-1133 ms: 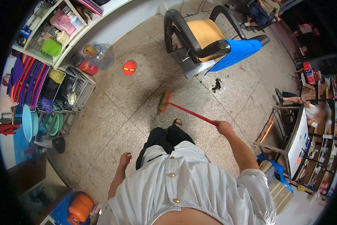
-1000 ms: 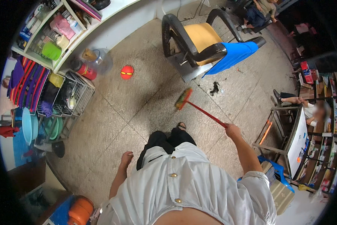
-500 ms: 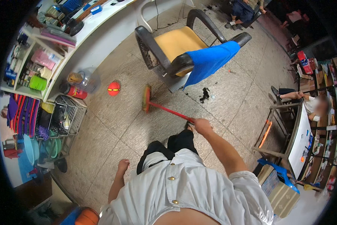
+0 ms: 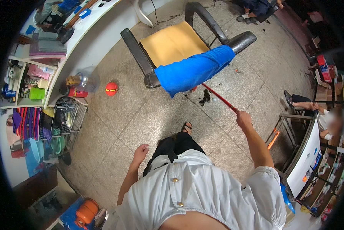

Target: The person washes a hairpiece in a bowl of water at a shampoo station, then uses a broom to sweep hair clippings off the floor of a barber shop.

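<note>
My right hand [image 4: 244, 119] is closed round the end of a red broom handle [image 4: 221, 98]. From there the handle slants forward and left, and the broom's head is hidden behind the blue towel and the chair. A black clump that looks like cut hair [image 4: 205, 97] lies on the floor beside the handle. My left hand [image 4: 141, 152] hangs by my left thigh with nothing in it, its fingers loosely apart. Just ahead stands an armchair [image 4: 174, 41] with a yellow seat and dark arms, a blue towel [image 4: 197, 69] draped over its back.
On the tiled floor [image 4: 156, 115] at the left sits a red ball [image 4: 111, 89] with yellow eye marks. A wire basket [image 4: 70, 115] and a white counter [image 4: 89, 34] line the left side. To the right are a table [image 4: 304, 153] and a seated person [image 4: 334, 120].
My right hand has moved right and a little forward with the broom. The broom's head has gone from the open floor left of the chair to behind the towel. My left hand has risen slightly.
</note>
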Demonstrator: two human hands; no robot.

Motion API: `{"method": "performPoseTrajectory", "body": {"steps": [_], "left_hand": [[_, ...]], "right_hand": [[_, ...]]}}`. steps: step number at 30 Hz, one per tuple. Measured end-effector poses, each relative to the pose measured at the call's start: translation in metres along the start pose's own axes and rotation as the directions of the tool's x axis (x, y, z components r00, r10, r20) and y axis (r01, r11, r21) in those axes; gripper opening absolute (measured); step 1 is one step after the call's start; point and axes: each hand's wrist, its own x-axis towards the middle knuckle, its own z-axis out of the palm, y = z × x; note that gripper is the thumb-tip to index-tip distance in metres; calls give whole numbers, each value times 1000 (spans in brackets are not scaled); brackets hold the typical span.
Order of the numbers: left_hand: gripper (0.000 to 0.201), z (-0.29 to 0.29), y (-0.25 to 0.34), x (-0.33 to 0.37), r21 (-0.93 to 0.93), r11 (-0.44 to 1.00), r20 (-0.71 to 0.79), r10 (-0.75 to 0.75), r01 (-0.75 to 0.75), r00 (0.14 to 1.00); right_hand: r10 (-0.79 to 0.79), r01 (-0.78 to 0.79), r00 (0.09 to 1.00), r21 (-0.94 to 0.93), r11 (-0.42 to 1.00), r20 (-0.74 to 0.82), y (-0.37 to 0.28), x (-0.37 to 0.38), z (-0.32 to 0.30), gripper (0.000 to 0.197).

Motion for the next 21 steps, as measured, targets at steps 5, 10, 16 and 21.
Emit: {"method": "performPoseTrajectory", "body": {"steps": [5, 10, 16, 21], "left_hand": [[26, -9, 11, -10, 43, 999, -75, 6, -3, 997], [24, -16, -70, -31, 126, 987, -43, -99, 103, 994], [23, -20, -131, -49, 23, 960, 25, -281, 280, 960], [24, -14, -113, -49, -7, 960, -30, -280, 280, 959]], "right_hand": [[-76, 77, 997, 40, 996, -36, 12, -35, 0, 31], [-203, 198, 979, 118, 973, 26, -41, -87, 16, 17], [-300, 298, 937, 41, 954, 176, -113, -104, 40, 28], [-197, 189, 957, 55, 980, 215, -81, -89, 18, 29]]}}
